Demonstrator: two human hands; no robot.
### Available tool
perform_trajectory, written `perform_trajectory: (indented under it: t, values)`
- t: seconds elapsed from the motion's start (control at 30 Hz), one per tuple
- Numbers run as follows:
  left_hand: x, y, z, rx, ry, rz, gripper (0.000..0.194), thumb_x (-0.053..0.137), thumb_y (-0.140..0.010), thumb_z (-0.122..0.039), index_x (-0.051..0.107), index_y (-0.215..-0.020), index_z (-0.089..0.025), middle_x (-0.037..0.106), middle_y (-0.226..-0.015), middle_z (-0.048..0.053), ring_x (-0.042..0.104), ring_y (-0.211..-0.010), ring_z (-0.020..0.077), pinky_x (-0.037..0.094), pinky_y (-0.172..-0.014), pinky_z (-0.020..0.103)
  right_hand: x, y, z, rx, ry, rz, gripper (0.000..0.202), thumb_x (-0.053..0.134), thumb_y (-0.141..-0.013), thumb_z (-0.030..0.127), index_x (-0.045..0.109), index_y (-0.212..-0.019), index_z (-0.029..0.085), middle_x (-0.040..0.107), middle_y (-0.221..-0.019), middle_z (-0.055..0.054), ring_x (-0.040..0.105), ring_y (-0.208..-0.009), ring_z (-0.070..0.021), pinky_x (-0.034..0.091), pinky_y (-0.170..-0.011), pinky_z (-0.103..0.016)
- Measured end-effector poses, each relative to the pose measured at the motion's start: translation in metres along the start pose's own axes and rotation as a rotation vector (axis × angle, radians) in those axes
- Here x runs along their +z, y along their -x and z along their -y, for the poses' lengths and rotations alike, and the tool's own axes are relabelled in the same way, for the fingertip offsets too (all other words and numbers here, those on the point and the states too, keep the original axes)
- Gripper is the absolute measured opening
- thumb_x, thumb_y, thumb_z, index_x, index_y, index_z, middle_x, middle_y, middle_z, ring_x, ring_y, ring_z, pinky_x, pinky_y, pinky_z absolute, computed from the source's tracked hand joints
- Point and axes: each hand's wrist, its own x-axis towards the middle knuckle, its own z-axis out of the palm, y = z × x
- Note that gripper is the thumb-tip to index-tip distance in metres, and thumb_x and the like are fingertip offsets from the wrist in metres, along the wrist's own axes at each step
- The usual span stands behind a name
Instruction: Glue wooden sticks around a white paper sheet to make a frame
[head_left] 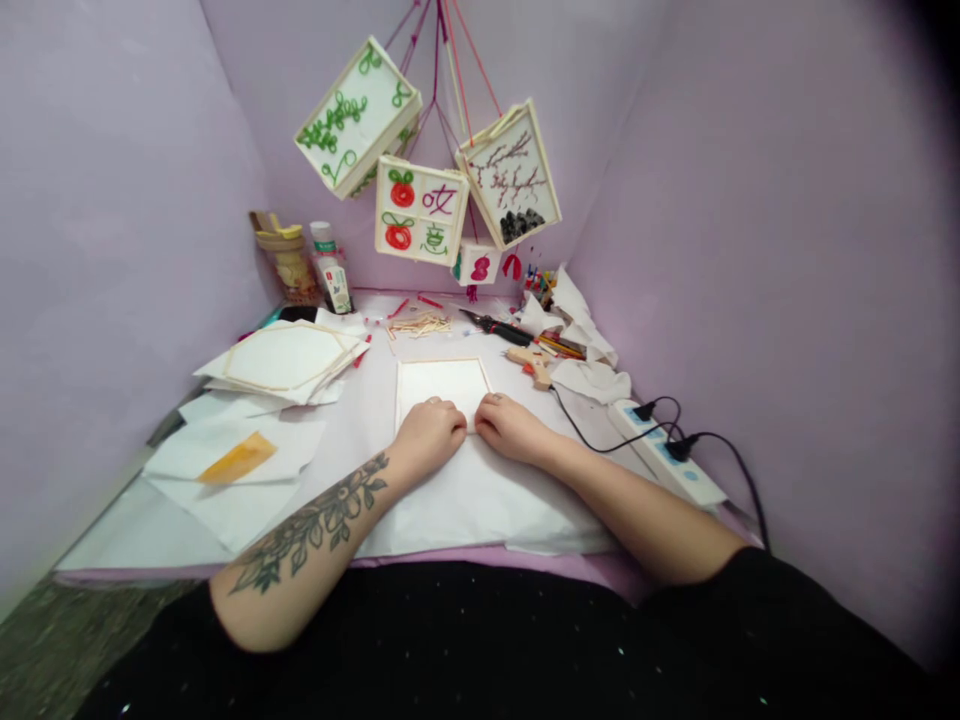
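Head view shows a white-covered table [364, 435] under a framed white panel [442, 380], with decorated boxes [422, 210] hanging beyond and above that panel. Its far, left and right edges show wooden strips, so the border looks mostly laid; whether the near edge is fixed cannot be told. Left hand [430, 437] and right hand [511, 427] meet the panel's near edge, fingers curled; any pinch is hidden. Spare sticks [420, 326] lie beyond the panel.
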Motion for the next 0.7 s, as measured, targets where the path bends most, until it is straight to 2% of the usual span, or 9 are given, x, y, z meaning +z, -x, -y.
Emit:
perform_trajectory:
  t: [0.13,0.23,0.37,0.47,0.57,0.7]
  values:
    - [0.003,0.0,-0.001,-0.054,0.012,-0.027,0.025,0.048,-0.082,-0.019,0.072,-0.081,-0.018,0.068,-0.083,0.008,0.058,-0.084,0.0212,0.045,-0.082,0.034,-0.003,-0.009,-0.001,0.019,-0.054,0.05,0.016,0.052,-0.078,0.008,0.065,-0.071,0.013,0.059,-0.08,-0.008,0.053,-0.078,-0.0172,0.042,-0.079,-0.029]
    - [0.002,0.0,-0.002,-0.087,0.01,-0.028,0.024,0.047,-0.082,-0.019,0.071,-0.08,-0.017,0.068,-0.083,0.008,0.058,-0.084,0.0219,0.045,-0.081,0.035,-0.012,-0.011,-0.006,0.034,-0.159,0.062,0.014,0.054,-0.075,0.007,0.066,-0.073,0.013,0.061,-0.082,-0.007,0.055,-0.079,-0.0165,0.043,-0.078,-0.028]
    - [-0.007,0.002,-0.005,-0.073,0.025,0.01,0.023,0.048,-0.081,-0.018,0.069,-0.088,-0.016,0.068,-0.087,0.008,0.057,-0.086,0.0231,0.046,-0.08,0.036,-0.035,0.003,-0.023,0.131,-0.276,-0.049,0.022,0.05,-0.077,0.006,0.067,-0.089,0.014,0.063,-0.09,-0.006,0.057,-0.082,-0.0155,0.045,-0.075,-0.027]
    - [-0.017,0.003,-0.011,0.007,0.043,0.031,0.026,0.051,-0.08,-0.018,0.066,-0.1,-0.016,0.068,-0.096,0.009,0.056,-0.094,0.0241,0.044,-0.086,0.037,-0.046,0.02,-0.037,0.116,-0.277,-0.034,0.023,0.05,-0.078,0.006,0.068,-0.088,0.015,0.064,-0.089,-0.006,0.058,-0.082,-0.0156,0.046,-0.075,-0.028]
    - [-0.021,-0.001,-0.021,0.043,-0.014,0.091,0.024,0.053,-0.081,-0.02,0.066,-0.101,-0.016,0.066,-0.099,0.01,0.056,-0.096,0.0253,0.044,-0.086,0.038,-0.041,0.032,-0.044,0.038,-0.315,-0.03,0.02,0.053,-0.08,0.01,0.07,-0.089,0.016,0.064,-0.091,-0.006,0.059,-0.083,-0.0156,0.046,-0.078,-0.029]
    - [-0.012,-0.015,-0.03,0.03,-0.131,0.161,0.022,0.055,-0.083,-0.021,0.066,-0.101,-0.016,0.064,-0.099,0.01,0.056,-0.096,0.0255,0.046,-0.081,0.036,-0.022,0.032,-0.046,-0.039,-0.326,-0.087,0.019,0.057,-0.081,0.013,0.072,-0.091,0.016,0.064,-0.092,-0.007,0.06,-0.086,-0.0162,0.047,-0.081,-0.029]
